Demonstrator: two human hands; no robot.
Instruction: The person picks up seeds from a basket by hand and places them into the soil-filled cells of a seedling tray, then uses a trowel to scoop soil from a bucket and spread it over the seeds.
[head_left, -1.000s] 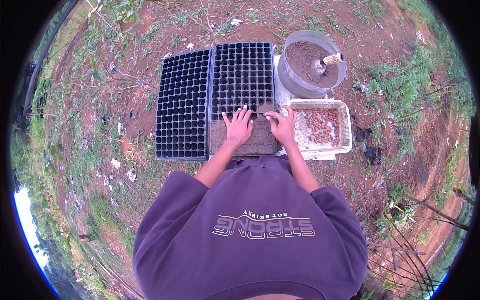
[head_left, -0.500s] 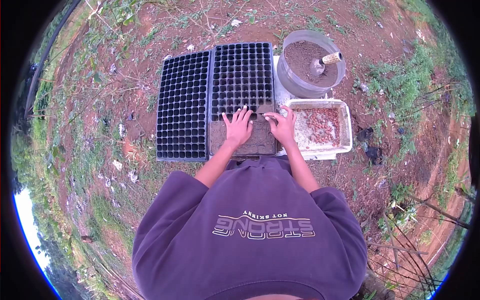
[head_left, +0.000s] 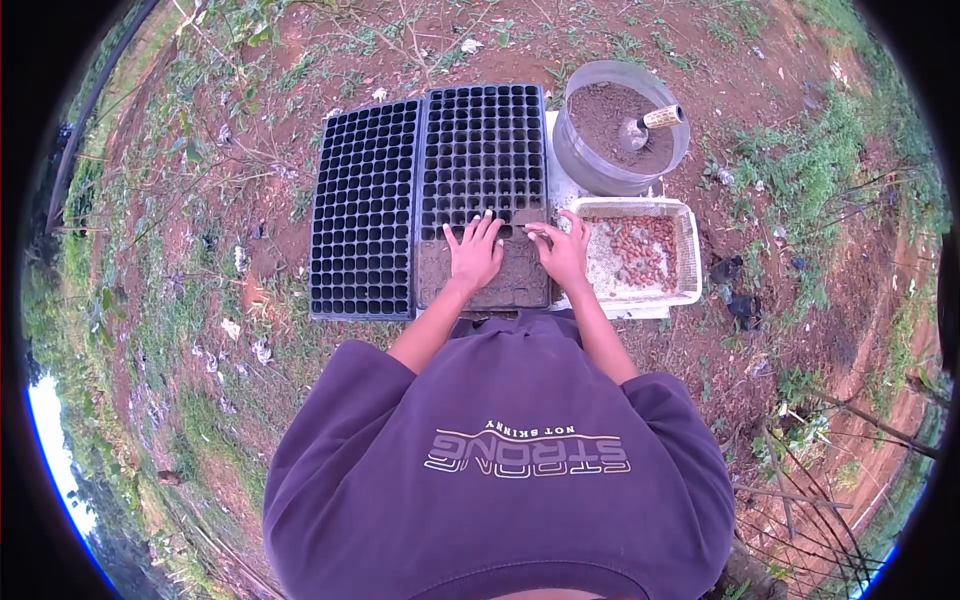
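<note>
The seedling tray in front of me has black cells in its far part and brown soil in its near part. My left hand lies on the soil-filled part with its fingers spread, fingertips at the border with the unfilled cells. At the tray's right edge, my right hand is closed in a pinch, thumb and forefinger together over the soil. A thin, dark, stick-like thing seems to show at those fingertips, too small to name.
Left of it stands a second seedling tray with bare black cells. A white basket holding reddish-brown seeds is at the right. Behind it, a round tub contains soil and a trowel. Weeds and reddish ground surround everything.
My right hand's pinching fingers have shifted very slightly over the soil. My left hand stays in place, and the trays, basket and tub stand as before.
</note>
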